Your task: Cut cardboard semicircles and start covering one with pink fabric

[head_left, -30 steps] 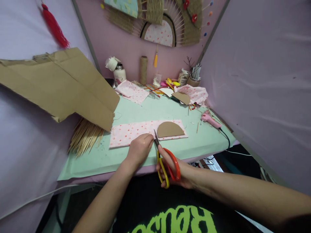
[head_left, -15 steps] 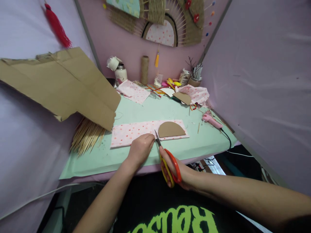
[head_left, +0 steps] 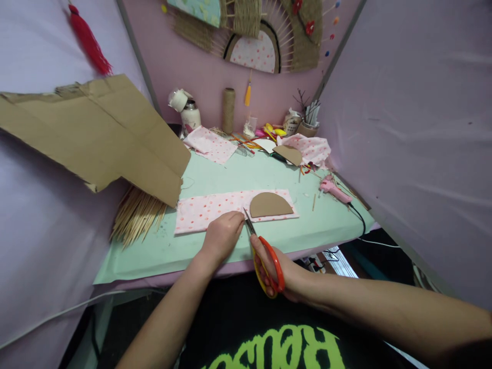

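Note:
A long strip of pink dotted fabric (head_left: 207,209) lies across the mint-green table (head_left: 161,251). A brown cardboard half-circle (head_left: 269,204) rests on its right end. My left hand (head_left: 222,237) presses down on the strip's near edge, fingers curled. My right hand (head_left: 282,269) grips red and yellow scissors (head_left: 265,259); their blades touch the fabric's near edge just left of the half-circle, right beside my left fingertips.
A big sheet of cardboard (head_left: 96,133) leans at the left over a bundle of thin sticks (head_left: 136,215). A pink glue gun (head_left: 333,188) with a black cord lies at the right. Fabric scraps, a jar, a spool and cups crowd the back.
The scissor handles have closed together from the wider spread a second ago. Both hands stay at the fabric's near edge.

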Motion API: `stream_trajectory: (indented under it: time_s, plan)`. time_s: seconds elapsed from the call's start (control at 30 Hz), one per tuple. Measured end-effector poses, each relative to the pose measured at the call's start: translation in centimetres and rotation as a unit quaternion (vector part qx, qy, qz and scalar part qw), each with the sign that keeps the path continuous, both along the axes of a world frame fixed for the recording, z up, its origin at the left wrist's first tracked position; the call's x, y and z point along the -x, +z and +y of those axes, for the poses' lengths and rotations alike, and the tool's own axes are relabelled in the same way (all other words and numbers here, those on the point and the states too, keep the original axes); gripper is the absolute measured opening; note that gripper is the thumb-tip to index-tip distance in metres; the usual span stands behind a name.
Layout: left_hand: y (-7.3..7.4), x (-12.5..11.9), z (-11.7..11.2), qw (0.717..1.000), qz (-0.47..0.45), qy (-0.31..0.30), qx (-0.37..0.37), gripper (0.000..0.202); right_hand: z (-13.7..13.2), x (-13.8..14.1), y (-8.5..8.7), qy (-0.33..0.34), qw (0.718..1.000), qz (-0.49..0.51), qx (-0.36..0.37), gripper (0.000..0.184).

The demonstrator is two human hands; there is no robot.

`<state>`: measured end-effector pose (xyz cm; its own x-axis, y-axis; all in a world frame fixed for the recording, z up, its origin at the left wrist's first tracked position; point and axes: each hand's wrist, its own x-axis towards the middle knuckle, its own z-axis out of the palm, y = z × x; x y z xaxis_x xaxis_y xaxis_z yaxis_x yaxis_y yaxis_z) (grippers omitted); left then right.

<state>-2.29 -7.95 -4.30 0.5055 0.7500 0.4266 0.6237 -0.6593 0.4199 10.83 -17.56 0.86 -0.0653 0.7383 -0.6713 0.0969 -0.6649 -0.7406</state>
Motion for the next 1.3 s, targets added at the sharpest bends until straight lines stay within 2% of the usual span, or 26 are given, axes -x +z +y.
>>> stream_trajectory:
  time_s: [0.2,0.47,0.7,0.83,1.0,1.3]
  plan:
    - [0.0,0.1,0.0,1.0,-0.006,-0.003,-0.01,0.015,0.3,-0.1,-0.1,0.007,1.0,0.018,0.008,0.066]
    - [-0.2,0.2,0.0,0.999,-0.03,-0.009,-0.04,0.013,1.7,-0.3,0.6,-0.029,0.998,0.036,0.054,0.059]
    - [0.0,0.2,-0.1,0.999,-0.035,-0.007,-0.041,0.015,1.7,-0.2,0.6,-0.008,0.999,0.023,0.022,0.061]
    - [0.1,0.2,-0.1,0.999,-0.031,-0.006,-0.033,0.014,1.6,-0.3,0.0,0.012,1.0,-0.003,-0.002,0.064]
    - [0.1,0.1,-0.1,0.999,-0.032,-0.005,-0.025,0.014,1.5,-0.5,-0.7,0.02,0.999,-0.025,0.008,0.064]
    - [0.1,0.2,-0.1,0.999,-0.031,-0.006,-0.031,0.015,2.0,-0.3,0.5,0.0,1.0,0.006,0.009,0.06]
